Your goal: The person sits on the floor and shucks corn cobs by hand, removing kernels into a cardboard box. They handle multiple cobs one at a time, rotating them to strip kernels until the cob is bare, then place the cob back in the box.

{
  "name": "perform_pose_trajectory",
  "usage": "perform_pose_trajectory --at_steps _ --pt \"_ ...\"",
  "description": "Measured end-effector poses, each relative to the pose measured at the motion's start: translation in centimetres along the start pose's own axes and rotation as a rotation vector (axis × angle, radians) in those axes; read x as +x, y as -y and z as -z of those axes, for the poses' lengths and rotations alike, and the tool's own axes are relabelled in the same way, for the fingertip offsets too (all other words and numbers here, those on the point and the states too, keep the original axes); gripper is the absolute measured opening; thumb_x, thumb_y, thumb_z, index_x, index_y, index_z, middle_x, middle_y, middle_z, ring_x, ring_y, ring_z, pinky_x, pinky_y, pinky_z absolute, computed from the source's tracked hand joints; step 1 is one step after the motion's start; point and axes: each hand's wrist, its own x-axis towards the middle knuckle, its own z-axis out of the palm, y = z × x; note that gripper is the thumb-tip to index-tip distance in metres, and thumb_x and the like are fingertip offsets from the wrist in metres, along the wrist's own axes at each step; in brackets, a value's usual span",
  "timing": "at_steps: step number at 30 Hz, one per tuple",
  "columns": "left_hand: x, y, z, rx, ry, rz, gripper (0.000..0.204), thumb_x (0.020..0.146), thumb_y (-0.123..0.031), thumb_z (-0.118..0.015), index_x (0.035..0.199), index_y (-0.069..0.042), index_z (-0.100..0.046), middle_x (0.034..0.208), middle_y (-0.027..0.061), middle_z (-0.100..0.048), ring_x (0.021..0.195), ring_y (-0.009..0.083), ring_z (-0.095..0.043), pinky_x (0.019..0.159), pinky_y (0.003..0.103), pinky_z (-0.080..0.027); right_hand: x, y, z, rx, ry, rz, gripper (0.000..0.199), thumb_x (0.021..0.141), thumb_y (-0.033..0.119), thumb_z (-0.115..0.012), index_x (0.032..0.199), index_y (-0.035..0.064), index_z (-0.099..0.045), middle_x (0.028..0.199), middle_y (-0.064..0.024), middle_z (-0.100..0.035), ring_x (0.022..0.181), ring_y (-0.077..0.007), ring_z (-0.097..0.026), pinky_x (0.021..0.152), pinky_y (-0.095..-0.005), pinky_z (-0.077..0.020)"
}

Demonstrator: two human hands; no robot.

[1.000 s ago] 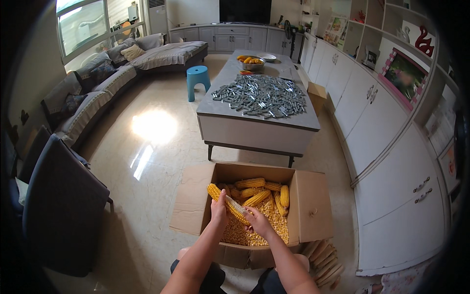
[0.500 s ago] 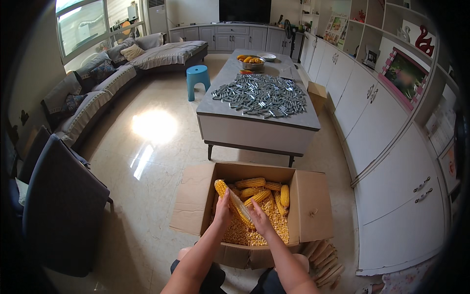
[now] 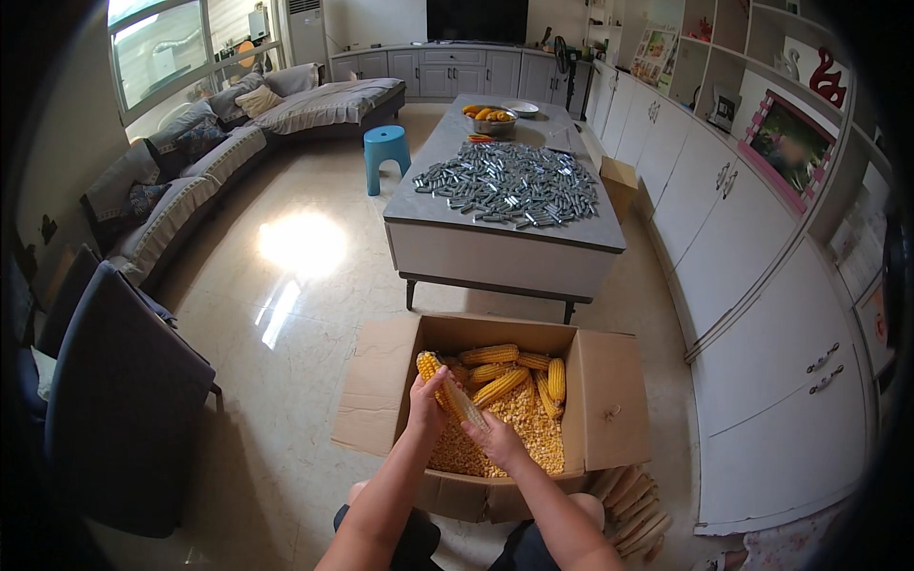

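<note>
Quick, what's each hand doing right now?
Left hand: closed around the corn cob, near its upper end.
Right hand: gripping the same cob's lower end.

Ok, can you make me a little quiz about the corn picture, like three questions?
1. True or false: both hands hold one corn cob over the cardboard box.
2. What lies loose in the bottom of the box? A) blue beads B) yellow kernels C) white eggs
3. Fill in: the blue stool stands beside the grey ____, which has a heap of small grey pieces on top.

Key
1. True: the left hand and the right hand grip the same cob.
2. B: yellow kernels cover the bottom, with whole cobs lying at the far side.
3. table; the heap is the grey pieces.
</note>
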Motion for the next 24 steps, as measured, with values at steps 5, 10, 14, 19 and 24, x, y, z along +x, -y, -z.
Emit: perform_pose_trajectory --at_steps 5,10,14,19,24 --pt "0.1 0.1 0.3 0.078 -0.031 -0.020 0.018 0.077 -0.016 -0.063 0.085 -0.008 -0.049 0.072 0.0044 -0.054 0.065 0.0169 -0.054 0.061 0.032 -0.047 -0.1 -0.7 -1.0 -0.037 -0.050 0.071 0.057 0.082 0.059 -0.044 0.095 0.0046 -0.051 0.078 -0.0213 -0.059 0.076 -0.0383 -0.058 0.064 -0.0432 -0.0442" --pt "0.1 0.3 0.4 0.128 -0.063 -0.027 0.020 0.075 -0.015 -0.066 0.083 -0.008 -0.049 0.069 0.0039 -0.054 0.059 0.0158 -0.054 0.055 0.030 -0.047 -0.4 -0.8 -1.3 -0.062 -0.041 0.069 0.055 0.082 0.058 -0.045 0.093 0.0037 -0.049 0.074 -0.0224 -0.058 0.073 -0.0390 -0.058 0.062 -0.0434 -0.0436" --pt "-0.3 0.0 -0.2 0.184 -0.070 -0.050 0.019 0.077 -0.017 -0.066 0.081 -0.009 -0.049 0.068 0.0034 -0.055 0.054 0.0151 -0.054 0.051 0.029 -0.047 -0.3 -1.0 -1.6 -0.068 -0.073 0.080 0.055 0.082 0.057 -0.046 0.092 0.0034 -0.049 0.072 -0.0209 -0.057 0.072 -0.0374 -0.058 0.062 -0.0427 -0.0437" --pt "-0.6 -1.0 -1.7 -0.031 -0.137 0.001 0.019 0.079 -0.020 -0.064 0.082 -0.009 -0.049 0.067 0.0038 -0.053 0.056 0.0168 -0.054 0.052 0.033 -0.048 -0.2 -0.1 -1.0 -0.027 0.011 -0.009 0.055 0.082 0.056 -0.048 0.101 0.0043 -0.051 0.079 -0.0173 -0.060 0.077 -0.0322 -0.060 0.068 -0.0385 -0.0450" --pt "0.4 -1.1 0.2 -0.027 -0.106 0.008 0.016 0.079 -0.019 -0.062 0.080 -0.009 -0.050 0.067 0.0036 -0.053 0.056 0.0173 -0.054 0.051 0.035 -0.048 -0.5 0.2 -1.1 0.000 0.041 0.036 0.056 0.082 0.057 -0.046 0.104 0.0056 -0.051 0.084 -0.0186 -0.061 0.080 -0.0344 -0.060 0.069 -0.0394 -0.0455"
